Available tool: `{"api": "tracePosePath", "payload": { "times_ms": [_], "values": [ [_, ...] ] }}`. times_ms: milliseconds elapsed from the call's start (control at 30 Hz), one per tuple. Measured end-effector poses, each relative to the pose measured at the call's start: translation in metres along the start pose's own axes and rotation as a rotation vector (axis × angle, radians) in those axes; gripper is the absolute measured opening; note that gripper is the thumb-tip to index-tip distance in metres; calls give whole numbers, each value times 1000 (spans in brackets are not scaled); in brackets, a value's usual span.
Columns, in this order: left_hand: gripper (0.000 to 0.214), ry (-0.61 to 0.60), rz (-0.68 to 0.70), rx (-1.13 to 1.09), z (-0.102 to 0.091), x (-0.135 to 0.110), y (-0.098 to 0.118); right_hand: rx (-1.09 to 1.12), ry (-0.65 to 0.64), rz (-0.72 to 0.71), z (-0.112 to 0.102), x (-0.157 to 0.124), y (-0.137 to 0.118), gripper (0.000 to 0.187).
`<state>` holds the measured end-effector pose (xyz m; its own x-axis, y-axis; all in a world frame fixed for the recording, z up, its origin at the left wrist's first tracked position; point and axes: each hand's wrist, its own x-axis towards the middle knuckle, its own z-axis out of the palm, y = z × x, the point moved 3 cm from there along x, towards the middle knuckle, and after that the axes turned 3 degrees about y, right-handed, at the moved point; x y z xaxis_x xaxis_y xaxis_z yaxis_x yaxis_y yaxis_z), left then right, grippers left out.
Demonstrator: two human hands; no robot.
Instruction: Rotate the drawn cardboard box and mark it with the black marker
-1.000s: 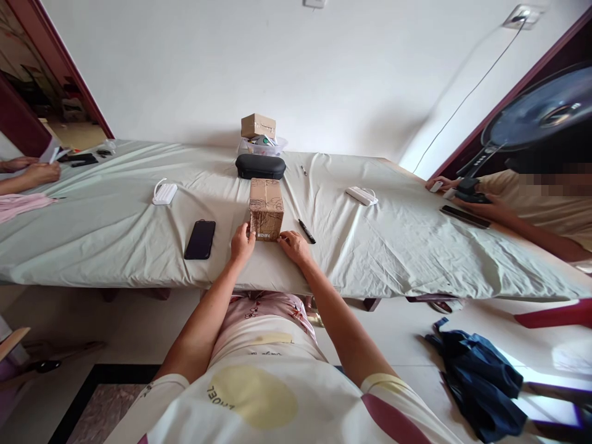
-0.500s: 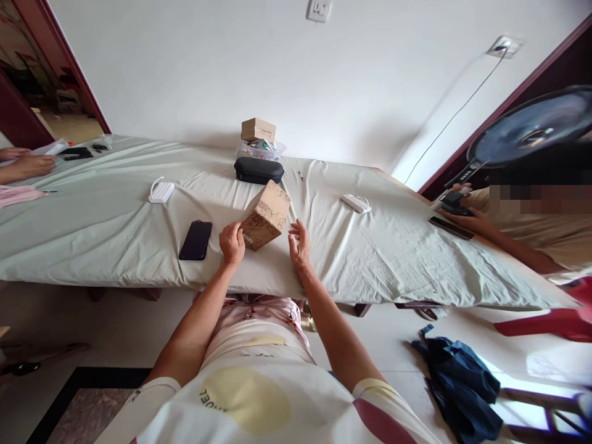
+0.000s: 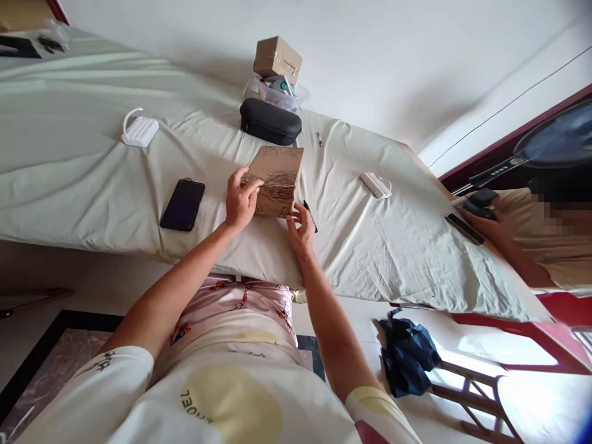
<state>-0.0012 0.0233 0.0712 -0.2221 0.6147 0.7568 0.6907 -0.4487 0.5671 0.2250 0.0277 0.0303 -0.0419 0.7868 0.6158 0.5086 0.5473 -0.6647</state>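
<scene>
A small brown cardboard box (image 3: 276,176) with dark scribbled lines over its sides is tilted between my two hands, above the cloth-covered table. My left hand (image 3: 241,200) grips its left side, the thumb lying over the scribbled face. At the lower right corner, my right hand (image 3: 301,229) has its fingers closed on the box's edge. A black pen (image 3: 311,216) lies just beyond the right fingers, partly hidden by them. Behind the box rests a black zip case (image 3: 271,121).
A phone (image 3: 182,205) and a white power bank (image 3: 141,131) lie left; another white device (image 3: 375,185) lies right. Against the wall, a clear plastic basket (image 3: 296,97) bears a taped carton (image 3: 277,58). At the right edge, another person's hand (image 3: 483,213) holds a dark object.
The box has turned, bringing a heavily scribbled face toward me. My right hand has moved from beside it onto its corner. The pen now shows, and the head view has shifted.
</scene>
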Motion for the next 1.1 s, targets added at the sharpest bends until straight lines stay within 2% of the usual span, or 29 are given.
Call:
{"api": "tracePosePath", "payload": {
  "times_ms": [100, 233, 333, 433, 533, 633, 833, 1100],
  "values": [
    [36, -11, -23, -79, 9, 8, -1, -36, -12, 62, 2, -2, 8, 38],
    [46, 37, -151, -199, 8, 1, -5, -165, -21, 151, -1, -5, 12, 31],
    [57, -56, -159, -263, 11, -14, -8, -287, -89, 108, -3, -5, 6, 22],
    [71, -160, -190, -237, 18, -30, -8, -358, -130, 59, -5, -5, 1, 19],
    [87, -171, -251, -155, 25, -41, -5, -403, -146, 52, -6, -6, 4, 23],
    [94, -193, -267, -118, 30, -47, 1, -438, -120, 70, -9, -9, 13, 28],
    [94, -217, -291, -66, 34, -54, 9, -467, -82, 96, -15, -12, 25, 31],
    [88, -233, -283, -41, 33, -58, 15, -522, -85, 114, -21, -12, 22, 34]
  ]
}}
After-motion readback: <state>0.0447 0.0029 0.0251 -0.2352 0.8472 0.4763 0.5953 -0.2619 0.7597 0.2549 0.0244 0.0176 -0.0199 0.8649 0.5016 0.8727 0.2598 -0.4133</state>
